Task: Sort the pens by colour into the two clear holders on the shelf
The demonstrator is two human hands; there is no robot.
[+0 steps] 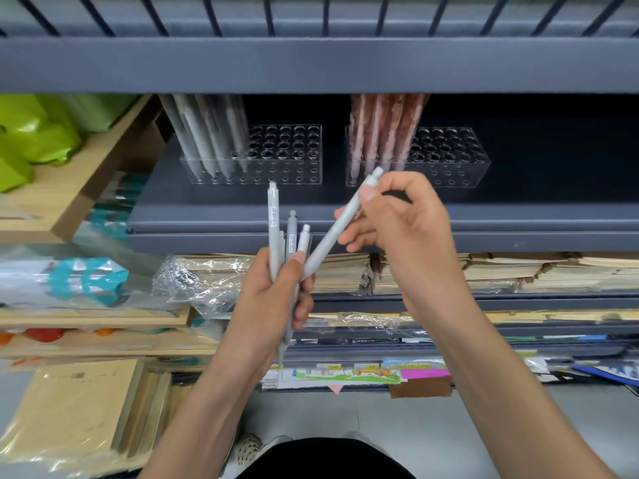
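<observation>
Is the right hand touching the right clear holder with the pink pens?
Apart. Head view: the right hand holds a grey pen in front of the right holder.

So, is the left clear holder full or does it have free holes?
Partly full. The left clear holder has grey pens standing only in its left part; many holes on its right side are visibly empty.

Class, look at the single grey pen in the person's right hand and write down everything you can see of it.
The grey pen is slim, matte and plastic-looking, with a small click button at its upper end. It is tilted, button end up to the right, in front of the holder of pink pens. The right hand pinches its upper part between thumb and fingers; its lower end reaches the left hand, beside the bunch of grey pens held there. Its tip is hidden.
</observation>
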